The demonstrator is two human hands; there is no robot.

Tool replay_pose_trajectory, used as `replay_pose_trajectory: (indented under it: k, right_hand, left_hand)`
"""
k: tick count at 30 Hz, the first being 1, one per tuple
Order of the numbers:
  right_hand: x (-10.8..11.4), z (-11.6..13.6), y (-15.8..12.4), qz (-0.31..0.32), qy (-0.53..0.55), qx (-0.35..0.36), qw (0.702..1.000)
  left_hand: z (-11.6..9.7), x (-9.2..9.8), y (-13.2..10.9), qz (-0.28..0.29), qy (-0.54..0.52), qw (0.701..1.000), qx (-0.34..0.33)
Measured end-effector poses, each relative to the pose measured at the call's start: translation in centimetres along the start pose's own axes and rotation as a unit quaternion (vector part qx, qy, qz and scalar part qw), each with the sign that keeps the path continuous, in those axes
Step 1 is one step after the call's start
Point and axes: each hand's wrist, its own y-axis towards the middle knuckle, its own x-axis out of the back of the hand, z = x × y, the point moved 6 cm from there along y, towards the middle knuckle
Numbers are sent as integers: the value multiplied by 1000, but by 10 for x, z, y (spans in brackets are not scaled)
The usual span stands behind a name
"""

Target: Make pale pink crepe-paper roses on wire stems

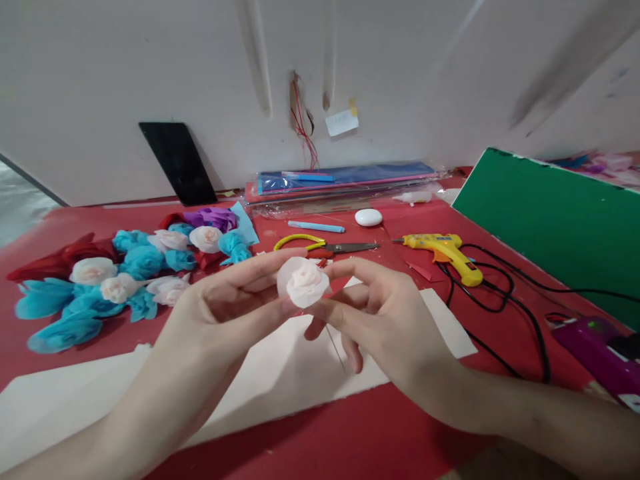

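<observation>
A pale pink paper rose is held up at the centre, with a thin wire stem slanting down below it. My left hand pinches the flower's left side and base between thumb and fingers. On the right side, the thumb and index finger of my right hand close on the flower from the right, its lower fingers curled near the stem. Beneath both hands lies a sheet of whitish paper on the red table.
Blue, pink, red and purple paper flowers lie at left. Yellow-handled scissors, a blue pen and a white oval object lie beyond the hands. A yellow glue gun, black cable and green board are at right.
</observation>
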Motion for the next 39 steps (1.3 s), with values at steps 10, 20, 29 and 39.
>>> replay_pose_trajectory:
  k: [10,20,29,39]
  right_hand:
    - [3,19,-8,-33,-1,168,985]
    - [-2,30,-18,-28,-3,183,983]
    - [-7,16,-15,40,89,33,995]
    - [-13,5,-19,88,159,-67,981]
  left_hand:
    - [0,3,-7,-23,-37,999,15]
    - [4,-7,-3,62,-106,992,27]
    - [13,-7,1,91,-102,991,-3]
    - [12,-10,-2,99,-107,989,-20]
